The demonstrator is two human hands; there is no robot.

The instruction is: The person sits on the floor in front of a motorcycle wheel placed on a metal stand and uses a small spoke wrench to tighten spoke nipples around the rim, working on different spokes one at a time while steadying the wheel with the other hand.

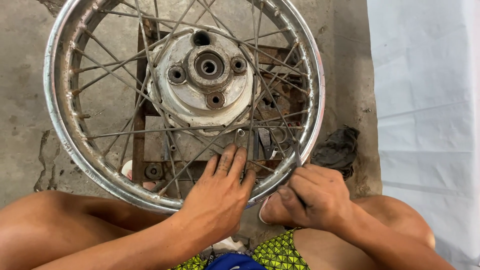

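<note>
Head view looks straight down on a wheel [70, 135] that we have lying flat on a rusty stand [150, 150] over the concrete floor [25, 75]. Its chrome rim faces up, so the axle line runs toward us, out of the ground; the hub [207, 80] sits a little above the middle of the picture, its bearing hole open to the camera. Spokes [120, 132] fan out from the hub to the rim in crossed pairs.

No real container shows; the stand's frame holds only a few loose bits of metal hardware [267, 142] under the spokes, too cluttered for us to name.

Our left hand [220, 192] lies over the near rim, fingers spread and reaching in among the spokes; the fingertips touch a spoke near a small nipple [240, 133]. It is loose, not clamped on anything.

Our right hand [315, 195] is clenched at the rim's near right edge around a thin tool [298, 159], whose long axis runs from the fist up and slightly left toward the rim. We cannot tell what kind of tool it is.

A dark rag [337, 147] lies just right of the rim, beside a white sheet [425, 100]. Our knees bracket the wheel's near side.
</note>
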